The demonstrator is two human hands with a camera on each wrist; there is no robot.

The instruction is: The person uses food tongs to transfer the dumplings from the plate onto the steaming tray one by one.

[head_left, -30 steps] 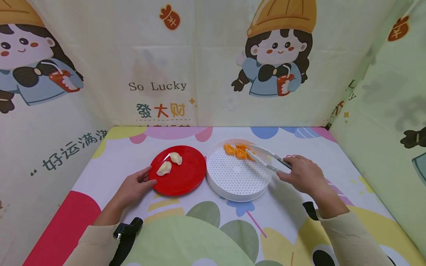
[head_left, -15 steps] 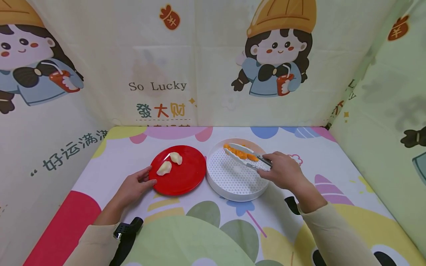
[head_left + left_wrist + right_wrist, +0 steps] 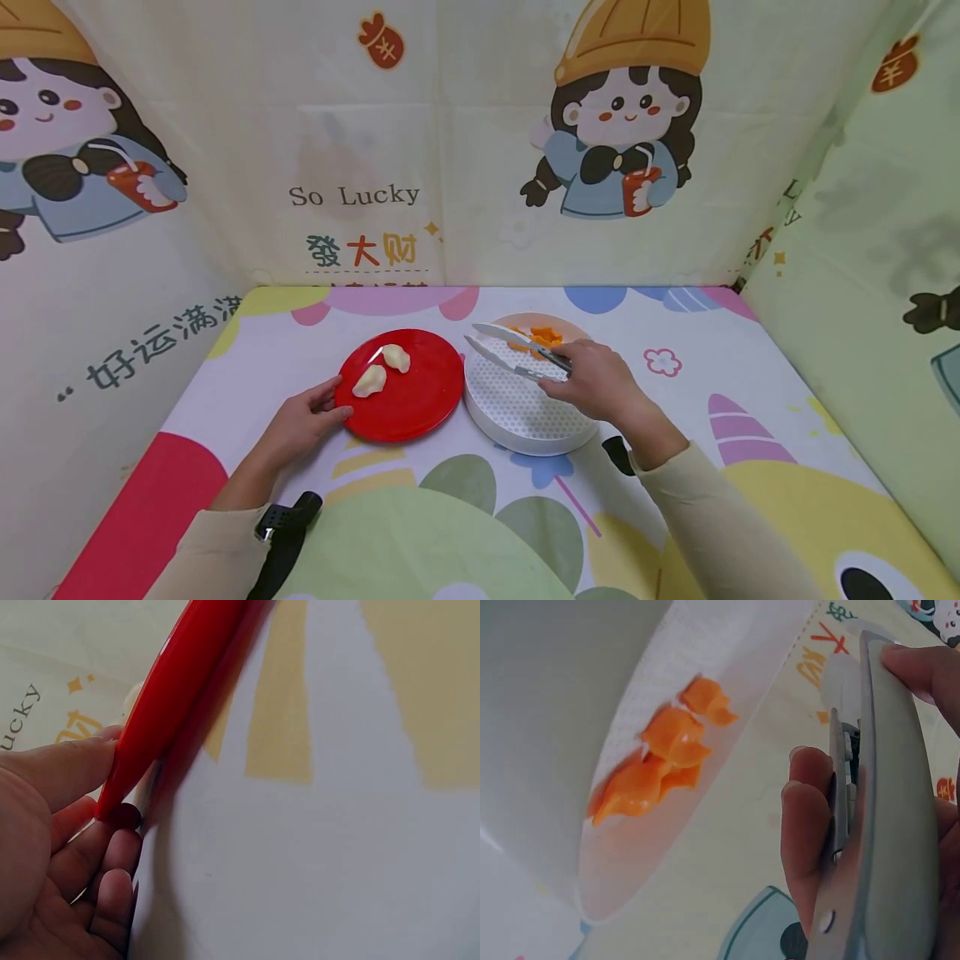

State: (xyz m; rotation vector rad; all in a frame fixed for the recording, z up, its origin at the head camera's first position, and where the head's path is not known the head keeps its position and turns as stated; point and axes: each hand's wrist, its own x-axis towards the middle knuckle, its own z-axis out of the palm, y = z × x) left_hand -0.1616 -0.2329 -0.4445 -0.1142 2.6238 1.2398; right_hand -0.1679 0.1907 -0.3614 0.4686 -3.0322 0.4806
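Tongs (image 3: 517,340) had shifted toward red plate (image 3: 420,392), right hand (image 3: 600,383) gripping them over white tray (image 3: 532,417) beside plate. Left hand (image 3: 303,425) still pinched plate's rim; white dumplings (image 3: 370,381) lay on plate, orange dumplings (image 3: 546,336) in tray.

Both sleeves (image 3: 720,525) are beige, the left with a black strap (image 3: 279,557).

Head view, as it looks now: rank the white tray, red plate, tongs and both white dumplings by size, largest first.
1. White tray
2. Red plate
3. Tongs, partly hidden by the right hand
4. Near dumpling and far dumpling: unranked; the near one looks slightly bigger, perhaps only from nearness.
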